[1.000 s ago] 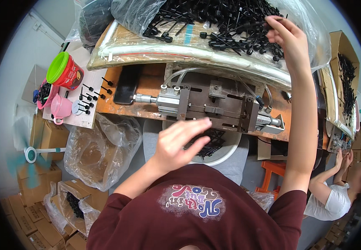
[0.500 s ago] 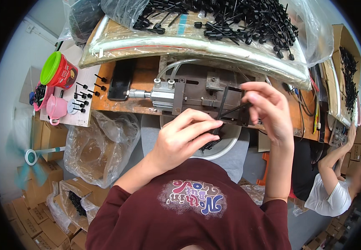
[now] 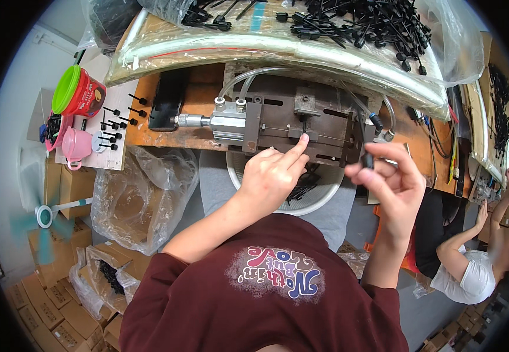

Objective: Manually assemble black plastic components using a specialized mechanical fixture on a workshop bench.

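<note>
My left hand (image 3: 273, 177) has its index finger stretched out, the tip touching the near end of a black stemmed plastic part (image 3: 304, 124) seated in the metal clamping fixture (image 3: 306, 103). Its other fingers are curled and look free of any part. To the right, my right hand (image 3: 396, 179) pinches another black stemmed plastic part (image 3: 367, 159) between thumb and fingers, its thin stem pointing up and blurred. A silver pneumatic cylinder (image 3: 229, 125) lies left of the fixture. Below my hands, a white basket (image 3: 323, 205) rests on my lap with black parts inside.
A plastic-covered board (image 3: 219, 50) piled with black parts (image 3: 360, 26) spans the far side. On the left are a phone (image 3: 167, 101), a red-and-green bucket (image 3: 84, 92), a pink cup (image 3: 78, 146) and several loose parts. Another person (image 3: 471, 267) works at the right.
My left hand has moved slightly right and up, its index finger now reaching the fixture, where a black part sits. My right hand has moved down and right, away from the fixture, with a part.
</note>
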Available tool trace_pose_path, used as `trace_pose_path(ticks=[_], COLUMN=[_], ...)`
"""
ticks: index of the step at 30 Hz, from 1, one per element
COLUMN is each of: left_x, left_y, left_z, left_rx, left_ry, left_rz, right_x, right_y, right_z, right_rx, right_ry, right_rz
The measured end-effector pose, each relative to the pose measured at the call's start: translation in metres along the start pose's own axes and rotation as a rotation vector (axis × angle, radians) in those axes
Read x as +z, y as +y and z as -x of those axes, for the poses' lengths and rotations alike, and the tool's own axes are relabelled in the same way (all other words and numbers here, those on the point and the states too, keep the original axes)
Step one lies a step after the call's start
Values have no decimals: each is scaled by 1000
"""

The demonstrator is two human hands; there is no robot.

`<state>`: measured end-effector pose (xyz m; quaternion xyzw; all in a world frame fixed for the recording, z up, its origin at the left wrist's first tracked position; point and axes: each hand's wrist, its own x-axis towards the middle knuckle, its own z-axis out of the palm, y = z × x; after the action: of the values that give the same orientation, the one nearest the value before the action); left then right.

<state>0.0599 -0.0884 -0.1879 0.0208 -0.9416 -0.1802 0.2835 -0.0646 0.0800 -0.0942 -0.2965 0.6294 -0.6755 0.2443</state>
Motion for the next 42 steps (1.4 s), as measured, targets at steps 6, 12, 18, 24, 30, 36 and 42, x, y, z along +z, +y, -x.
trace_pose_path(ticks=[6,12,18,24,30,36,42], left_x=[-1,-1,-25,-60,-81,-51,-33], left_y=[1,-2,2,5,-29,-80,-86], left_z=[0,2,14,8,-64,-161,-203], left_rx=[-31,-25,34,24,-9,42,-172], left_ry=[-21,-25,-186,-160,333,339,-119], left_rz=[6,-5,129,281,295,-106,-327], right_x=[10,22,28,45,51,53,51], right_y=[26,45,61,88,87,85,88], right_z=[9,15,10,5,-3,-4,-1], right_rx=[-504,-606,-564,-556,-597,-577,-553], right_ry=[-84,-123,-111,-120,-109,-114,-84], right_rz=[721,739,872,1100,1217,1194,1170])
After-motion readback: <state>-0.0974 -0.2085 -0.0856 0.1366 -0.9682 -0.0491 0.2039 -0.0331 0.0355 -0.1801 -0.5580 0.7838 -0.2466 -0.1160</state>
